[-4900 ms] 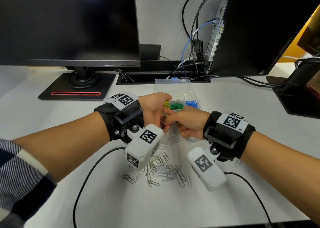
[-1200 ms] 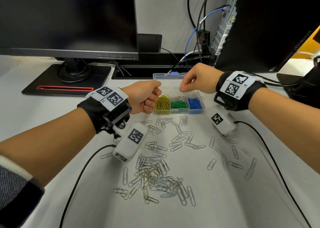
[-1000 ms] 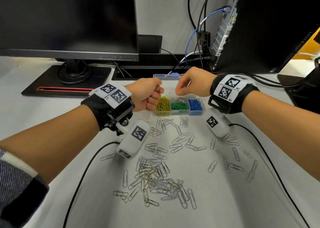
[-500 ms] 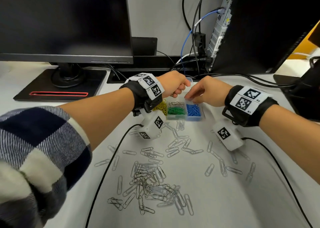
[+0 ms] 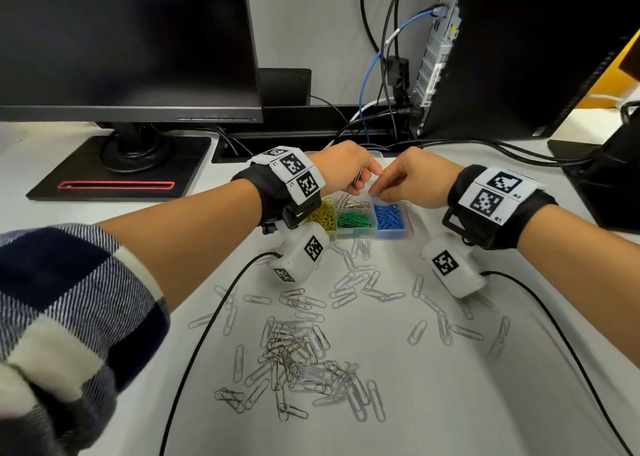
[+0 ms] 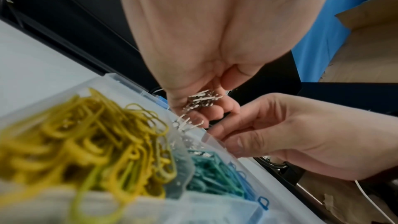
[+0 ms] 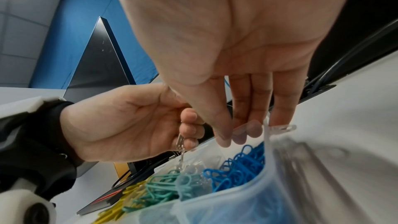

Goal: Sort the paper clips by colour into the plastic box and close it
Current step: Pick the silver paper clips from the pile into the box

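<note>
Left hand: the left hand (image 5: 341, 169) hung over the back of the plastic box (image 5: 391, 233), fingers curled round a bunch of silver clips (image 6: 201, 100), a few of them dangling from the fist toward the compartment below.
Right hand: the right hand (image 5: 415, 178) sat just beside the left, its fingers (image 7: 245, 125) pointing down and pinching the box's clear rim behind the blue compartment (whether it also held a clip could not be told).
Plastic box: it stood open on the white desk (image 5: 450, 403), between the two wrists and in front of the cable tray, its lid lying back behind the hands.
Compartments: yellow clips (image 5: 323, 214) filled the left one, green clips (image 5: 355, 220) the front middle, blue clips (image 5: 389, 216) the right, and a small heap of silver clips lay in the back middle one, right under the left fist.
Loose clips: silver paper clips (image 5: 298, 362) lay scattered on the desk in front of the box, thickest in a tangled pile near the camera, with a thinner scatter to the right.
Surroundings: a dark monitor (image 5: 128, 39) stood at the back left on its black base (image 5: 117, 168); a computer tower (image 5: 519, 50) with cables stood at the back right.
</note>
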A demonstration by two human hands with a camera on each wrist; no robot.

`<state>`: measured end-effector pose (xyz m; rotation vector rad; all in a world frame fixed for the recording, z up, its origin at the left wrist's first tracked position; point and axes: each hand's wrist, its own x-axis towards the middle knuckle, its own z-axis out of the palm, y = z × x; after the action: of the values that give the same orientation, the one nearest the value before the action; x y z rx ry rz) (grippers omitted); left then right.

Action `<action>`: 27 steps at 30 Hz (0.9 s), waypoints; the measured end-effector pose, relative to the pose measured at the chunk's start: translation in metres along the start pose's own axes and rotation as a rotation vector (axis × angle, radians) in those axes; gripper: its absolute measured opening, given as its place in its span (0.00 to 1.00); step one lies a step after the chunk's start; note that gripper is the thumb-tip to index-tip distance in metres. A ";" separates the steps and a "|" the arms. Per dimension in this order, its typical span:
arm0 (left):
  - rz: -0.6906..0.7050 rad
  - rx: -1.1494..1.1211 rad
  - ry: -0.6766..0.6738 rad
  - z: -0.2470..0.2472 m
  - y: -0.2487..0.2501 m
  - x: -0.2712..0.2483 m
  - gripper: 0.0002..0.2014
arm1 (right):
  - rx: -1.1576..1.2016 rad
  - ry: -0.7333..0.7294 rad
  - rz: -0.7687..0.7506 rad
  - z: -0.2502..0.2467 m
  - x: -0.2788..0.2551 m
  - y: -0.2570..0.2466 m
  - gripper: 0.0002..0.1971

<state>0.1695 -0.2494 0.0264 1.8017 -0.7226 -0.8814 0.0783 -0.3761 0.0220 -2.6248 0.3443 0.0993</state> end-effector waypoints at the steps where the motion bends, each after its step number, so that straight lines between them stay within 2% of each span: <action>1: 0.006 0.015 -0.006 0.000 0.000 -0.001 0.16 | 0.000 0.002 0.001 0.000 -0.001 0.000 0.09; 16: 0.130 0.249 -0.094 -0.011 0.005 -0.015 0.16 | 0.026 0.036 0.012 0.000 -0.005 -0.004 0.09; 21: 0.114 0.253 -0.108 -0.015 0.008 -0.018 0.16 | 0.050 0.025 0.021 -0.001 -0.006 -0.004 0.09; 25: 0.114 0.198 -0.075 -0.024 0.008 -0.018 0.15 | 0.069 0.015 0.010 -0.002 -0.008 -0.005 0.10; 27: 0.146 0.325 -0.036 -0.034 0.007 -0.017 0.12 | 0.094 0.049 -0.009 -0.002 -0.010 -0.003 0.10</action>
<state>0.1873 -0.2212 0.0464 1.9893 -1.0548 -0.7316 0.0691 -0.3720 0.0263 -2.5384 0.3453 0.0154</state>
